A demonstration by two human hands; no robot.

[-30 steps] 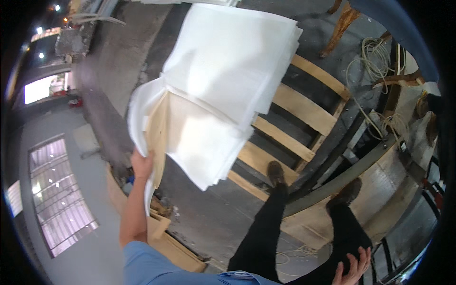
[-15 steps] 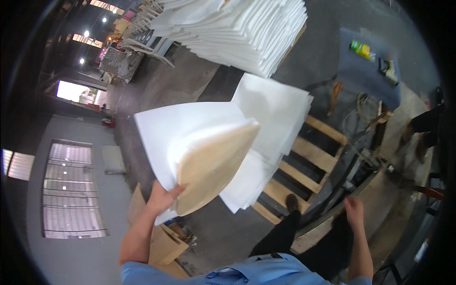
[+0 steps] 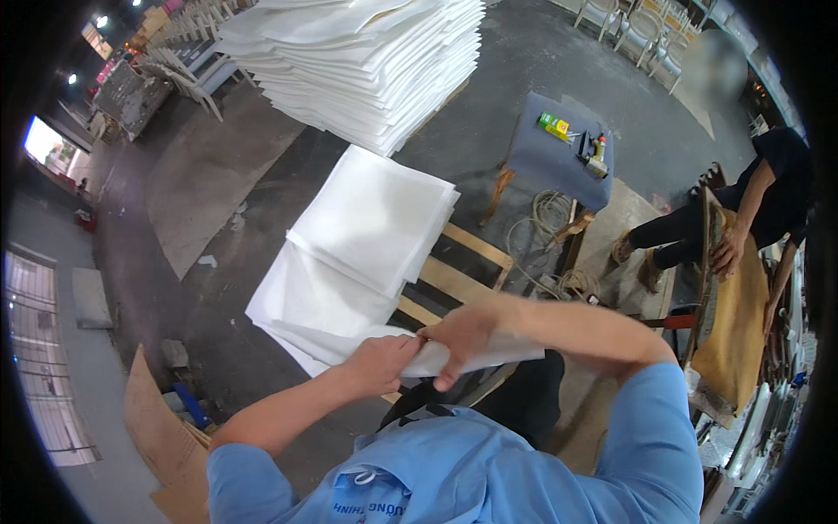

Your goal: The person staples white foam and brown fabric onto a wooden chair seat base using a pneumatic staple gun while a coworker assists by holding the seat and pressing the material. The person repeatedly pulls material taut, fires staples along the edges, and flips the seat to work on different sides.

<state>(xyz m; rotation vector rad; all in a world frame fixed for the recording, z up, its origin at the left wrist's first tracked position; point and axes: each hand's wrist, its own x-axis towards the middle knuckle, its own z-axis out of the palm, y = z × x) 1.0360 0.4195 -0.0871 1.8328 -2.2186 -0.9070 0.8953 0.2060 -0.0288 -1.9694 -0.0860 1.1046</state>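
With both hands in on the white sheet [image 3: 426,360], the step looks like two-handed folding or gathering, mid-action; no settled shape yet. Clock centred on the hands, 12 = top of view.

Sheet: bunched at centre, just ahead of the shirt [image 3: 515,458] at 6, one end running out toward 3 under the right forearm [image 3: 594,332]. Overlaps the near end of the low stack [image 3: 371,214] in view; touching or not, can't tell.

Left grip [image 3: 388,360]: fingers curled together, clamped on the sheet's edge. Left forearm [image 3: 292,406] slants in from 8, back of hand up, wrist about straight.

Right grip [image 3: 454,341]: just beside the left, at 2, reaching over the sheet. Thumb hangs down, apart from the fingers. Blurred, so can't tell if clamped or only pressing. Right forearm nearly level from 3, elbow out wide.

Next move likely calls for the left grip to pin the edge while the right gets a definite pinch; risk is the loose layer slipping.

Around: low stack at 11, apparently on the pallet [image 3: 478,245], whose slats show at 1. Tall stack [image 3: 375,79] at 12, farther out. Stool [image 3: 539,155] at 1, green can [image 3: 554,126] on it, hose [image 3: 552,208] near its foot. Co-worker's hand [image 3: 727,253] between 2 and 3, on a tan panel [image 3: 735,336], well apart.
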